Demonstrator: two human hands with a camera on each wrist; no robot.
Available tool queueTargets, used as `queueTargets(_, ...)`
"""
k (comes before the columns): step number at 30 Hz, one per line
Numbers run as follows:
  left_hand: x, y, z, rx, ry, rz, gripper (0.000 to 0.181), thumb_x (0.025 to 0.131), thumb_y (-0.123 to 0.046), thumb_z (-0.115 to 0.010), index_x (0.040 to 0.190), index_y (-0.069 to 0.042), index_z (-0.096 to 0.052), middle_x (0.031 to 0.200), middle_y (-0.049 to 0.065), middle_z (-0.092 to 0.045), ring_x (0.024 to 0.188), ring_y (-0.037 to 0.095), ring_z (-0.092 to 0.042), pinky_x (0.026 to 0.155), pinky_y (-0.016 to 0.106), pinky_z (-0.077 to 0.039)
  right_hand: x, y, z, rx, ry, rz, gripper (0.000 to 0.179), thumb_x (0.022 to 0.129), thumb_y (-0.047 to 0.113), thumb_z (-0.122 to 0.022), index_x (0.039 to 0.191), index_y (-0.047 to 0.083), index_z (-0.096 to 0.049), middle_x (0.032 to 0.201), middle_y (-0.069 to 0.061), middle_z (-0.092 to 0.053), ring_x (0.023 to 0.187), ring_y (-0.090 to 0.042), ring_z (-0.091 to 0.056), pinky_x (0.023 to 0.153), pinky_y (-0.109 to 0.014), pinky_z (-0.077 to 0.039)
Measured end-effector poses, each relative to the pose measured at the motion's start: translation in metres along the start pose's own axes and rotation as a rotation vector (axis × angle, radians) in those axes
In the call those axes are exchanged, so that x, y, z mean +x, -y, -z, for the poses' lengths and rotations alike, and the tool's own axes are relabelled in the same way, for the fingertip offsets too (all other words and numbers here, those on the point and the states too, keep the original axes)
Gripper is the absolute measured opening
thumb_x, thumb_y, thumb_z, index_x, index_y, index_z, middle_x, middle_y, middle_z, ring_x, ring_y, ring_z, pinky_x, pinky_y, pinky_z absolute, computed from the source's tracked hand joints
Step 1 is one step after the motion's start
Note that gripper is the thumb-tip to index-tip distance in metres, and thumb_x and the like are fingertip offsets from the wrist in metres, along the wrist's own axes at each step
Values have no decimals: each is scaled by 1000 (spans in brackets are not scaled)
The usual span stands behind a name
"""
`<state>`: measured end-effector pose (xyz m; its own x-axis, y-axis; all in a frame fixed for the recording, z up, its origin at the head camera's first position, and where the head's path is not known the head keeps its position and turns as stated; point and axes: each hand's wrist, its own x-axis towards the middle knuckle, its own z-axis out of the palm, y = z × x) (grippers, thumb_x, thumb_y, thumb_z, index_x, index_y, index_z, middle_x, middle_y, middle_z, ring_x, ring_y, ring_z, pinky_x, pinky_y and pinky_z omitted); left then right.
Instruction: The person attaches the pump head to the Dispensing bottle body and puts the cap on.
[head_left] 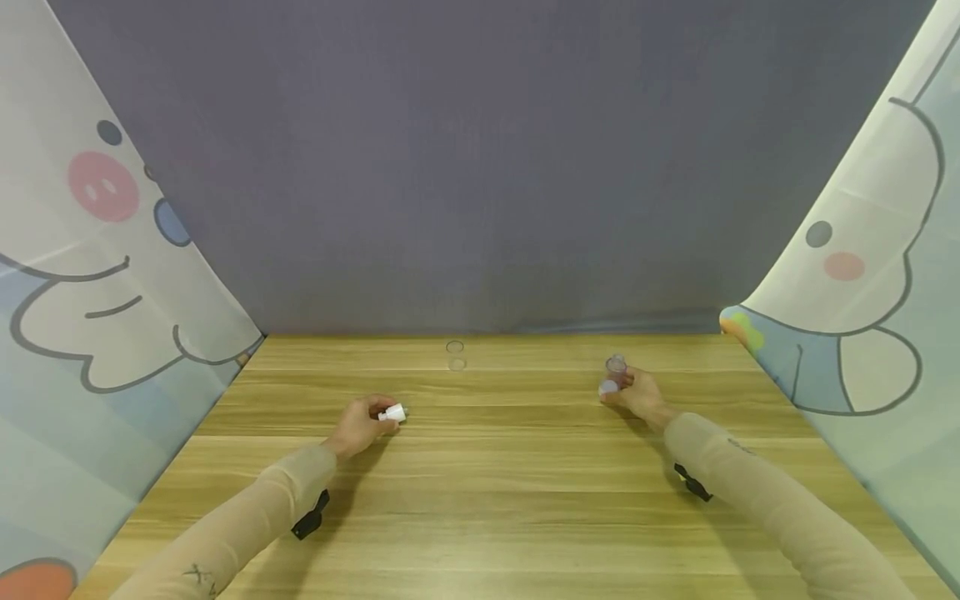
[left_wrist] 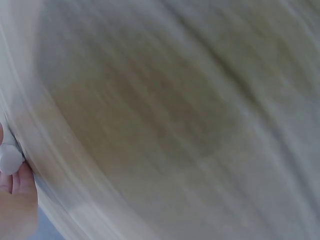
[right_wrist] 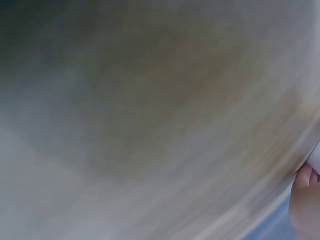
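In the head view my left hand (head_left: 358, 427) pinches a small white stubby cylinder (head_left: 393, 413) with narrower ends, over the left half of the table. Its rounded white end shows between the fingertips at the left edge of the left wrist view. On the right, my right hand (head_left: 639, 395) grips a clear cup-like vessel (head_left: 616, 367) by its side, with a whitish disc (head_left: 608, 387) at the near end. Fingers of that hand and a bit of white appear at the right edge of the right wrist view. A clear glass (head_left: 455, 357) stands between the hands, farther back.
The wooden table (head_left: 480, 500) runs back to a dark grey curtain (head_left: 480, 167). Cartoon-printed cloths hang along the left (head_left: 52, 333) and right (head_left: 885, 350) sides. A black strap is on each forearm. Both wrist views are blurred.
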<state>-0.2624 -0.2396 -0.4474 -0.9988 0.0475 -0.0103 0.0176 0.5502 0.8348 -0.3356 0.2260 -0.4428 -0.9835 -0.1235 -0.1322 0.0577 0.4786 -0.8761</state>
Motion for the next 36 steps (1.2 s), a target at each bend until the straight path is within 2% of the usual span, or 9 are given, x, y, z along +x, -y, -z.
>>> queueTargets(6, -1, -3, 3, -2, 14, -9, 32, 83, -1, -64, 113, 7, -57, 99, 19, -65, 83, 18, -61, 63, 27, -52, -2, 2, 2, 1, 5, -11, 66, 81, 13, -70, 134, -8, -36, 136, -26, -41, 123, -40, -42, 101, -44, -40)
queueTargets(12, 1, -3, 0, -3, 18, -14, 32, 83, -2, -65, 113, 6, -59, 101, 18, -65, 84, 17, -61, 63, 26, -53, -5, 2, 3, 8, 15, -13, 69, 80, 11, -70, 135, -9, -34, 138, -25, -39, 125, -40, -39, 103, -44, -38)
queueTargets(20, 4, -9, 1, -22, 30, 34, 37, 82, -6, -66, 117, 4, -57, 105, 18, -64, 82, 15, -60, 60, 24, -52, -10, 5, 4, -46, 3, 15, 64, 80, 14, -70, 131, -9, -39, 133, -28, -43, 121, -40, -43, 100, -43, -41)
queueTargets(24, 2, -19, 7, -46, 35, -1, 41, 84, -9, -65, 121, 6, -54, 111, 22, -61, 91, 23, -61, 69, 30, -54, -12, 10, 5, -66, -6, 40, 61, 80, 17, -71, 129, -8, -42, 130, -28, -46, 118, -39, -46, 98, -43, -43)
queueTargets(28, 2, -31, 14, -45, 20, -61, 44, 87, -13, -62, 125, 5, -50, 122, 24, -55, 108, 33, -56, 82, 36, -53, -14, 15, 8, -55, -18, 87, 59, 80, 16, -71, 127, -8, -44, 129, -27, -47, 117, -38, -47, 97, -41, -44)
queueTargets(31, 2, -37, 18, -59, 9, -62, 45, 87, -14, -62, 127, 2, -49, 126, 23, -52, 112, 35, -54, 85, 34, -52, -15, 20, 10, -52, -27, 124, 57, 80, 14, -71, 126, -9, -45, 129, -27, -48, 117, -38, -48, 95, -38, -46)
queueTargets(36, 2, -47, 19, -101, -4, -42, 44, 87, -14, -63, 127, -1, -51, 125, 21, -53, 111, 32, -55, 86, 35, -52, -20, 30, 16, -69, -24, 119, 58, 81, 15, -70, 127, -9, -44, 130, -26, -48, 120, -38, -46, 96, -39, -45)
